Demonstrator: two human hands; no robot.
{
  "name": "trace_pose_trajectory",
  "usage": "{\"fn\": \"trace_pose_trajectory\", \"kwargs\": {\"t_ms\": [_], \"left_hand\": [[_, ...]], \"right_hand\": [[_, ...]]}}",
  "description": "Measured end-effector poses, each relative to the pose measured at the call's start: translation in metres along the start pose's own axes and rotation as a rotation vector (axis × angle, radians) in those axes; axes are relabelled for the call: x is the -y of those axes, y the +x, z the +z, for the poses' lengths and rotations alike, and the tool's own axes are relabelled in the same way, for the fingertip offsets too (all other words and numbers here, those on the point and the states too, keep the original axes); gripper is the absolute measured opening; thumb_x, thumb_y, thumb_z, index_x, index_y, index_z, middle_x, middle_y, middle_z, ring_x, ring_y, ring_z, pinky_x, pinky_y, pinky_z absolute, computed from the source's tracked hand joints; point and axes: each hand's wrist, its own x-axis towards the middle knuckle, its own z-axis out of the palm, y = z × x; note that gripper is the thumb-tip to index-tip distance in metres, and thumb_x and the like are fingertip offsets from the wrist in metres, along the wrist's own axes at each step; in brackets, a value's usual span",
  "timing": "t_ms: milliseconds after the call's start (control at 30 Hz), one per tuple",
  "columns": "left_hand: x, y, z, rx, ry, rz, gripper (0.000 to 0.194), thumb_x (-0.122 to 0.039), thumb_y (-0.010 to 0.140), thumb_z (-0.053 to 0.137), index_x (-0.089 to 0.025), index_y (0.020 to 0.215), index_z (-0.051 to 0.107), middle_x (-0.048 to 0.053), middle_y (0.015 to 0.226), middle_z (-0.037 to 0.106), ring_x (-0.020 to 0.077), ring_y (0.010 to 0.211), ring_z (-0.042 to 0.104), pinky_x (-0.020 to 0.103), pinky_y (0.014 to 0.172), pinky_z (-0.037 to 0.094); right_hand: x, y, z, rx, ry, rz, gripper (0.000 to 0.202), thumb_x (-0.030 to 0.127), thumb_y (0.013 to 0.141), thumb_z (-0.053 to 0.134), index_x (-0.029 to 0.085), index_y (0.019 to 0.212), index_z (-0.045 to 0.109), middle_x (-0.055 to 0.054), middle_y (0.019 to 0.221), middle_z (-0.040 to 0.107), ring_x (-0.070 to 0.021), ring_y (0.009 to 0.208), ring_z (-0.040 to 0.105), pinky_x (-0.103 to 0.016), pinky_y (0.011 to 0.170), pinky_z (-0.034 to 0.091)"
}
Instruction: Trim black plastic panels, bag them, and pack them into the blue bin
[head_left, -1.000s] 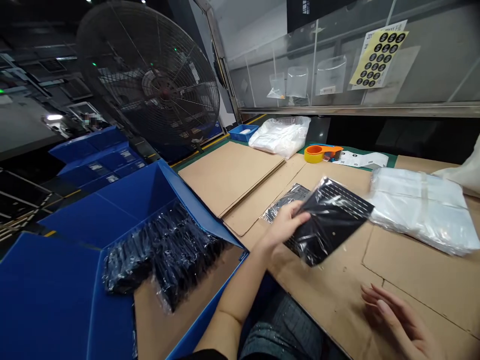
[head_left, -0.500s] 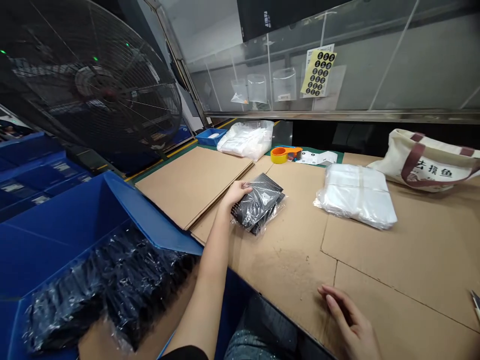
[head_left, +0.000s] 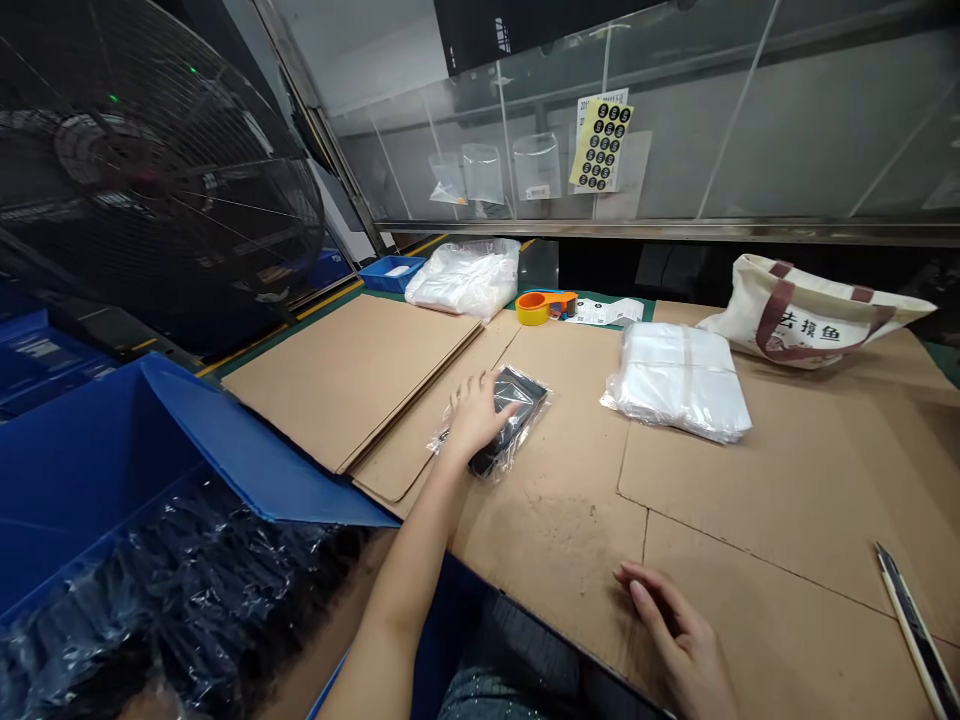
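A flat black item in clear plastic wrap point(head_left: 517, 410) lies on the cardboard-covered table. My left hand point(head_left: 474, 415) rests on its left side, fingers spread and thumb stretched across the wrap. Part of the packet is hidden under that hand, so whether there is more than one cannot be told. Near the table's front edge, my right hand point(head_left: 679, 635) rests with loosely bent fingers, thumb apart from them, holding nothing.
Left of the table, a blue bin point(head_left: 225, 440) holds many black wrapped packets point(head_left: 202, 590). Around the tabletop are cardboard sheets point(head_left: 352, 370), an orange tape dispenser point(head_left: 546, 304), a stack of clear bags point(head_left: 679, 380), a canvas bag point(head_left: 814, 315) and a utility knife point(head_left: 911, 620).
My left hand has loosened from its grip on the black packets and spread its fingers over them, on the table. My view has shifted right. The right hand keeps its pose.
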Motion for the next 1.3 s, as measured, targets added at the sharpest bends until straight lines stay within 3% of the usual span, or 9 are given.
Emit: {"fn": "trace_pose_trajectory", "kwargs": {"t_ms": [100, 167, 300, 467, 800, 1167, 1300], "left_hand": [[-0.006, -0.005, 0.006, 0.168, 0.15, -0.001, 0.092, -0.066, 0.073, 0.06, -0.023, 0.147, 0.028, 0.019, 0.157, 0.016, 0.0452, 0.141, 0.016, 0.064, 0.107, 0.018], [-0.007, -0.005, 0.012, 0.23, 0.215, -0.044, 0.098, -0.066, 0.071, 0.062, -0.022, 0.149, 0.023, 0.023, 0.157, 0.012, 0.0471, 0.139, 0.022, 0.065, 0.104, 0.023], [-0.01, -0.006, 0.018, 0.168, 0.253, -0.09, 0.086, -0.057, 0.076, 0.057, -0.018, 0.147, 0.027, 0.026, 0.148, 0.03, 0.0444, 0.13, 0.037, 0.059, 0.1, 0.031], [-0.015, -0.006, 0.017, 0.071, 0.254, -0.142, 0.079, -0.056, 0.078, 0.052, -0.018, 0.144, 0.031, 0.024, 0.142, 0.037, 0.0429, 0.125, 0.041, 0.056, 0.097, 0.033], [-0.006, -0.002, 0.032, 0.108, 0.261, -0.127, 0.08, -0.056, 0.074, 0.053, -0.021, 0.144, 0.033, 0.022, 0.148, 0.031, 0.0453, 0.125, 0.039, 0.063, 0.095, 0.034], [-0.009, -0.003, 0.03, 0.122, 0.259, -0.12, 0.08, -0.053, 0.073, 0.057, -0.022, 0.144, 0.035, 0.022, 0.148, 0.031, 0.0449, 0.125, 0.04, 0.061, 0.096, 0.035], [-0.012, -0.004, 0.03, 0.125, 0.255, -0.137, 0.084, -0.063, 0.077, 0.051, -0.02, 0.147, 0.03, 0.024, 0.15, 0.029, 0.0475, 0.129, 0.036, 0.065, 0.097, 0.032]], "right_hand": [[0.003, -0.001, 0.002, -0.004, 0.003, -0.01, 0.038, 0.053, 0.081, 0.06, 0.019, 0.091, 0.075, -0.008, 0.091, 0.076, -0.0212, 0.087, 0.073, -0.02, 0.076, 0.057], [0.004, -0.001, 0.003, -0.019, 0.004, -0.012, 0.038, 0.053, 0.081, 0.06, 0.02, 0.09, 0.075, -0.009, 0.091, 0.076, -0.0215, 0.086, 0.073, -0.021, 0.076, 0.058], [0.005, -0.001, 0.004, -0.036, 0.01, -0.018, 0.037, 0.053, 0.081, 0.06, 0.02, 0.089, 0.075, -0.009, 0.09, 0.075, -0.0224, 0.085, 0.073, -0.023, 0.075, 0.058], [0.003, -0.001, 0.005, -0.033, 0.015, -0.021, 0.036, 0.051, 0.082, 0.06, 0.02, 0.091, 0.075, -0.009, 0.091, 0.075, -0.0222, 0.086, 0.073, -0.024, 0.076, 0.058], [0.002, -0.004, 0.003, -0.002, 0.019, 0.031, 0.036, 0.051, 0.083, 0.059, 0.021, 0.095, 0.073, -0.009, 0.096, 0.075, -0.0224, 0.092, 0.071, -0.024, 0.08, 0.058], [-0.008, -0.002, 0.001, 0.014, -0.009, 0.005, 0.036, 0.051, 0.081, 0.062, 0.02, 0.094, 0.074, -0.008, 0.096, 0.075, -0.0218, 0.09, 0.072, -0.022, 0.08, 0.057], [-0.01, -0.002, 0.001, -0.014, -0.011, 0.011, 0.037, 0.053, 0.081, 0.061, 0.02, 0.092, 0.074, -0.008, 0.095, 0.075, -0.0213, 0.089, 0.072, -0.022, 0.08, 0.057]]}}
